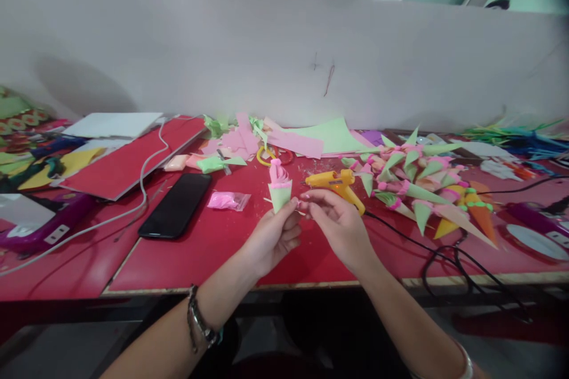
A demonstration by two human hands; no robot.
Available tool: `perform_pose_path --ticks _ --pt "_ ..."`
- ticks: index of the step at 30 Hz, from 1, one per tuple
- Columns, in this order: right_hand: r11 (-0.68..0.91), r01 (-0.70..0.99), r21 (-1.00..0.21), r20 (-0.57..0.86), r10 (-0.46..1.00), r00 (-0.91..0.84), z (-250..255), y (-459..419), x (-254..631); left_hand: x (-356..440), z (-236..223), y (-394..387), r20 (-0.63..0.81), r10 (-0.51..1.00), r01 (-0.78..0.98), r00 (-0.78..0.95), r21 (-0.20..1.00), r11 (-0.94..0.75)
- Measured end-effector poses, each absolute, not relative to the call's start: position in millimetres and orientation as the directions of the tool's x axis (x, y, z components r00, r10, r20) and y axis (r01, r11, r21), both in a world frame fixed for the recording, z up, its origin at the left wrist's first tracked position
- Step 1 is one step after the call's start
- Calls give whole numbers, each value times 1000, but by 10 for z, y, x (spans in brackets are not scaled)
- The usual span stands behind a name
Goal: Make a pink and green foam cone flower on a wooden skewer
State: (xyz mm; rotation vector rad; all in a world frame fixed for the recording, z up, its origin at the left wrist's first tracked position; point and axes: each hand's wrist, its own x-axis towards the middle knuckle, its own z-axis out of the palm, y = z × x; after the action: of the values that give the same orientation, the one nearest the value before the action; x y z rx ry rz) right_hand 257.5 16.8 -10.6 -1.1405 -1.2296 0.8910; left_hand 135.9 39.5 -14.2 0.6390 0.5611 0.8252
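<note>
Between the thumb and fingers of my left hand [274, 238] is a green paper cone [280, 194], held upright with a ruffled pink top [279, 170]. My right hand [340, 222] is pinched close beside the left thumb. Tiny pink spots show at its fingertips, but I cannot make out whether they are nails or a small bit of material. Just behind the right hand lies a yellow glue gun [334, 180]. A clear packet of pink modelling clay [228, 201] rests on the red table [213, 260], left of the cone.
Many finished paper cones [411, 174] are heaped at the right. A black phone [175, 206] lies at the left, near a white cable [143, 180]. Paper scraps [326, 137] and scissors [284, 156] are at the back. A black cord [413, 240] trails over the front edge.
</note>
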Motion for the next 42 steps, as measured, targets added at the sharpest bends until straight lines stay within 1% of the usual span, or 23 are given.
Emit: perform_pose_path --ticks 3,6,9,13,22,29,32,37,42 --pt "141 -96 -985 129 984 119 -115 192 2578 1349 -151 409 -207 808 -490 551 704 514" --pt "85 -257 -963 60 993 105 -110 205 2578 1344 -155 418 -211 817 -502 536 699 510" --pt "72 -336 -939 30 991 127 -106 213 2578 1346 -146 418 -229 828 -510 511 695 507" --pt "87 -339 -937 29 985 173 -117 217 2579 1352 -141 415 -240 832 -505 500 700 505" --pt "14 -381 -925 -25 995 98 -88 197 2545 1346 -157 426 -226 828 -516 512 690 508" --pt "25 -452 -892 -25 994 104 -116 221 2554 1354 -143 425 -249 837 -520 488 686 508" --pt "32 -413 -910 -22 992 126 -139 231 2560 1353 -144 425 -258 831 -512 493 686 517" --pt "22 -308 -951 -9 995 98 -146 227 2567 1351 -158 430 -247 830 -508 500 692 512" --pt "0 -263 -965 -30 993 113 -125 207 2566 1354 -157 432 -249 831 -516 498 685 515"
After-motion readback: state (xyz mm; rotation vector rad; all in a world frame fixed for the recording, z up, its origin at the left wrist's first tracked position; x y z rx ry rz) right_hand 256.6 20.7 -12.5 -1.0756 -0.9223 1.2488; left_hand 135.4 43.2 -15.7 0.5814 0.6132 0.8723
